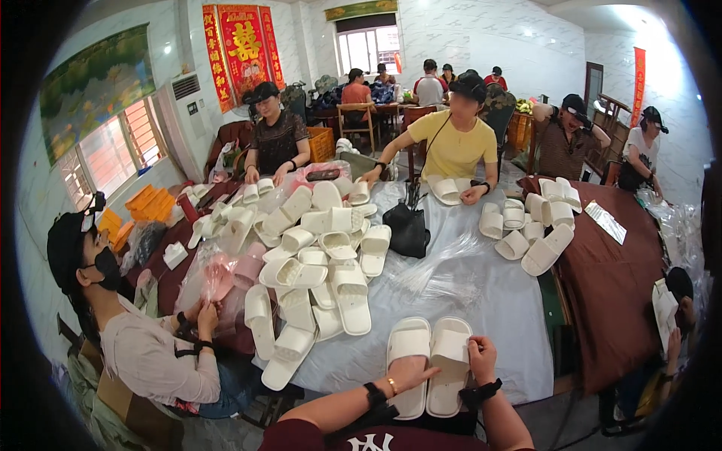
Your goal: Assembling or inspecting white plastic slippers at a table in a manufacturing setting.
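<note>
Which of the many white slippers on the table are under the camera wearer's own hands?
The side-by-side pair at the near table edge: left hand lies on one, right hand grips the other. The other slippers lie in heaps farther off.

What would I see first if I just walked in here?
Probably the big heap of white slippers in the middle of the table, which is covered in clear plastic. Right at the near edge, the left hand and the right hand rest on a pair of white slippers laid side by side. A black bag stands behind the heap, with people seated all around.
</note>
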Motion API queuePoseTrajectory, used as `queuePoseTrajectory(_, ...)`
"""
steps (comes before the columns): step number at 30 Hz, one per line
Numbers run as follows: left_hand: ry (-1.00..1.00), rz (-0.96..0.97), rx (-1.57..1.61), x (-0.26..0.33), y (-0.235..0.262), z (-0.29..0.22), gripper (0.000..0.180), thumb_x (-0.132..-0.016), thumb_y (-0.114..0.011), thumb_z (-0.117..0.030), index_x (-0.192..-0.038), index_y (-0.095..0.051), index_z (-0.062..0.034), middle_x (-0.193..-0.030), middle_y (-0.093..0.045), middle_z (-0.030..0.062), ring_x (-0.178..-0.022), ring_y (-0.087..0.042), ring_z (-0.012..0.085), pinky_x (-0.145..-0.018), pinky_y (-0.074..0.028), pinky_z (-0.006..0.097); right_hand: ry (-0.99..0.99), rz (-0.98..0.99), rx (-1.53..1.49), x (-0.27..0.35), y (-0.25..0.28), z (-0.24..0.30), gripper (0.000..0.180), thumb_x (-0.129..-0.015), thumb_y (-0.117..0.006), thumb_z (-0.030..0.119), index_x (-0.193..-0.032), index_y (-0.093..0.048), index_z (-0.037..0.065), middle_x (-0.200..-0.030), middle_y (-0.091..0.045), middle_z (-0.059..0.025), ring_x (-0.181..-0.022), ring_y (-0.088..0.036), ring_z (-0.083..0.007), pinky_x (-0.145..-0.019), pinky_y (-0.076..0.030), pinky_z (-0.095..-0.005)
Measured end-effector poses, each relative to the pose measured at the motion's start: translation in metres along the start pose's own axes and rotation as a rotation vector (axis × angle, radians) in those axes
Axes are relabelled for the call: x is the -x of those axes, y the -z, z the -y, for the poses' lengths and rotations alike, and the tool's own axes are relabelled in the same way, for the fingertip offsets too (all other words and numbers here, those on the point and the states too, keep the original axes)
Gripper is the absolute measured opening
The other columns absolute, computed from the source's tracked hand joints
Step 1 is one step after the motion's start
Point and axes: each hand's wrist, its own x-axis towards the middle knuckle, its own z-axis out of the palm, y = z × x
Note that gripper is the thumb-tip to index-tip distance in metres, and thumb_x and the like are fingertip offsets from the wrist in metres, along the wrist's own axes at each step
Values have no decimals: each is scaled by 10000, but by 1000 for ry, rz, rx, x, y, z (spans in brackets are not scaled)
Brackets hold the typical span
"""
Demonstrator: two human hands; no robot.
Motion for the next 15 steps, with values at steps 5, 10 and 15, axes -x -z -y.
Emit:
queuePoseTrajectory(5,55,-215,45,-24,-29,20,465,-888,-513,-418,-731,-652,-2,-680,-627,227,-646,-631,389,-626,-501,476,-117,54,-237,-3,8,-3,149,-904,-566,104,-881,-660,-9,-766,-642,-24,-683,-566,-97,-627,-463,-240)
queuePoseTrajectory(10,-3,-359,88,-3,-13,40,428,-864,-521,-372,-694,-640,3,-681,-619,237,-639,-622,398,-602,-484,496,-81,94,-172,3,7,-13,155,-923,-551,110,-896,-654,-2,-757,-627,-12,-671,-545,-77,-611,-446,-228)
queuePoseTrajectory(15,57,-539,-11,5,99,51,426,-825,-549,-362,-668,-624,26,-686,-614,247,-648,-617,412,-613,-485,498,-125,54,-248,9,9,-11,152,-935,-548,113,-904,-645,0,-742,-606,3,-657,-530,-55,-598,-431,-207)
